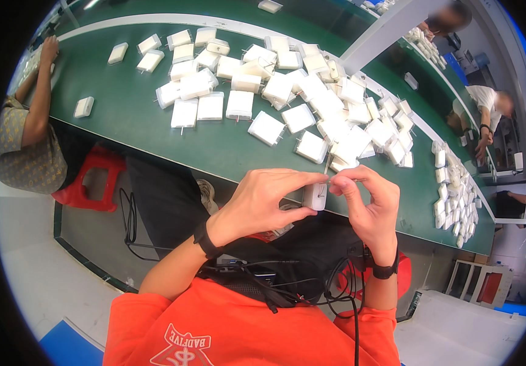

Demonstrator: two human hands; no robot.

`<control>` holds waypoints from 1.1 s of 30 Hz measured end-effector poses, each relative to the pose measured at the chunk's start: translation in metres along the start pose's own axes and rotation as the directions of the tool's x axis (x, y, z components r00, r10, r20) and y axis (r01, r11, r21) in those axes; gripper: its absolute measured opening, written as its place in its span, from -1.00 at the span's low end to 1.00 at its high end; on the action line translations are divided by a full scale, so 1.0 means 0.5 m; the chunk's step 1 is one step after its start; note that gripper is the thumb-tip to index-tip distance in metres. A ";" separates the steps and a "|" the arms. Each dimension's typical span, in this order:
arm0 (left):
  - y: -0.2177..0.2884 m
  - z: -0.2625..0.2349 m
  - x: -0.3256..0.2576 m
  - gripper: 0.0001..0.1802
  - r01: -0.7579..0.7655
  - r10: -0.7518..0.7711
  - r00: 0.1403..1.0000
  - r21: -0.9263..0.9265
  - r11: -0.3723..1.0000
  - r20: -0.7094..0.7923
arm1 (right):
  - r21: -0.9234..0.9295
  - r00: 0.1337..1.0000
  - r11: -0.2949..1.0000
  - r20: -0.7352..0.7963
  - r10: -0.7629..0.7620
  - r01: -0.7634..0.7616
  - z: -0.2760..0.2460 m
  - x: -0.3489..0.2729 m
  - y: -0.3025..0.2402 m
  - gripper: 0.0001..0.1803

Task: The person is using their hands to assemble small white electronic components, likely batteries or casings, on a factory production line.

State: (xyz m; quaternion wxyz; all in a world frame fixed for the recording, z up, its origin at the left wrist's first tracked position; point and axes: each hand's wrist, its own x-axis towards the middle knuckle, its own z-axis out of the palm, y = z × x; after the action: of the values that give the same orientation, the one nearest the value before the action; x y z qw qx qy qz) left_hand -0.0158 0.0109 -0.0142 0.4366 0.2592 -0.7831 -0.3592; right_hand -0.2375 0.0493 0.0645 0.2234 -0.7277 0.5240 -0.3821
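Holding: a small white adapter (315,196), pinched between both hands just above the person's lap, at the near edge of a green bench (129,116).
Left hand: the left hand (263,198) is clamped on the adapter, thumb under it and fingers curled over its top.
Right hand: the right hand (367,204) meets the adapter from the other side; its thumb and forefinger are pressed together at the adapter's upper end.
Wrists: each wrist wears a black band.
Just beyond the grip: a heap of white adapters (330,122) lies on the bench, many with metal pins sticking out.
Farther out, to the left of the grip: loose adapters lie scattered, well apart from the heap.
To the right of the grip: a second, narrower pile (452,195) runs along the bench.
Far left: another person's arm (38,91) reaches onto the bench, above a red stool (89,180).
Far right: more people sit at the bench.
Below the grip: black cables cross an orange shirt (244,329).
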 end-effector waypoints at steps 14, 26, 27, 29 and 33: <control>-0.004 -0.007 0.008 -0.40 0.001 -0.001 1.000 0.034 0.999 0.008 | -0.151 0.993 0.988 0.118 -0.019 0.037 0.013 0.069 -0.032 -0.91; 0.006 -0.010 0.004 -0.40 0.035 -0.036 0.998 0.023 0.999 0.048 | 0.217 0.923 0.899 0.025 0.385 -0.381 0.012 0.070 -0.022 -0.78; 0.007 -0.011 0.005 -0.41 0.046 -0.047 0.996 0.019 0.999 0.075 | 0.198 0.943 0.939 -0.125 0.308 -0.280 0.011 0.060 -0.015 -0.78; 0.007 -0.011 0.005 -0.42 0.048 -0.049 0.996 0.014 0.999 0.070 | 0.212 0.948 0.943 -0.135 0.289 -0.257 -0.008 0.041 0.002 -0.78; -0.005 -0.010 0.005 -0.40 0.019 -0.018 0.998 -0.009 1.000 0.055 | 0.209 0.965 0.968 -0.192 0.178 -0.137 -0.024 -0.005 0.033 -0.80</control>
State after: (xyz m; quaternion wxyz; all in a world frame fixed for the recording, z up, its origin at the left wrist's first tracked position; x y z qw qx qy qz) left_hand -0.0124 0.0060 -0.0133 0.4127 0.2546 -0.7906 -0.3738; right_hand -0.2573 0.0465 0.0590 0.2665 -0.6141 0.5613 -0.4866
